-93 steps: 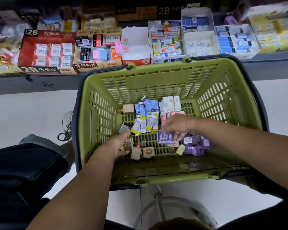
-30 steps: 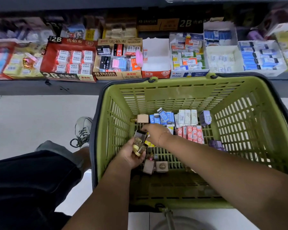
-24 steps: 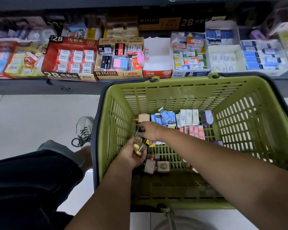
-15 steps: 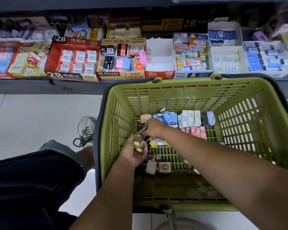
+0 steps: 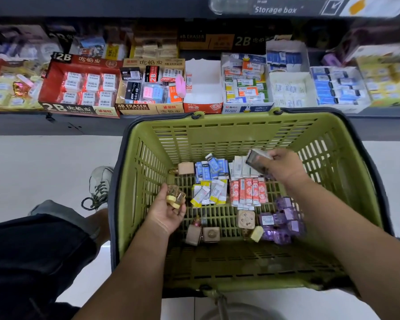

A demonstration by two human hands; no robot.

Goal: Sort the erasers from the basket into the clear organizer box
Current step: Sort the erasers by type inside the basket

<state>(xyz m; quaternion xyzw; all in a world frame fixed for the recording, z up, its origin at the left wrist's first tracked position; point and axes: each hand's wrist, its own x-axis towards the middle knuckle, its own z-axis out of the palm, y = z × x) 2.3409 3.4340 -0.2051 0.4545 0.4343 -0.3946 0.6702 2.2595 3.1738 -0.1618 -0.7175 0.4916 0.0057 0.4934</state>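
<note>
A green basket (image 5: 240, 132) sits in front of me with erasers on its floor: blue ones (image 5: 209, 168), yellow-and-white ones (image 5: 209, 192), red ones (image 5: 248, 190), purple ones (image 5: 284, 219) and tan blocks (image 5: 246, 219). My left hand (image 5: 169, 211) holds small clear, yellow-based pieces (image 5: 175, 197) in its curled fingers at the basket's left side. My right hand (image 5: 282, 166) grips a small dark, blurred pack (image 5: 255, 161) above the white erasers (image 5: 239, 167) at the back right. No clear organizer box is plainly in view.
A low shelf (image 5: 194, 121) behind the basket carries open display cartons of erasers, among them a red 2B carton (image 5: 81, 86) and a near-empty white carton (image 5: 202, 88). A sneakered foot (image 5: 99, 185) rests on the white floor left of the basket. A "Storage box" label (image 5: 275, 9) hangs above.
My right hand drew away from my left hand, taking a dark pack, and swung to the basket's back right. My left hand stayed at the left side with its clear pieces.
</note>
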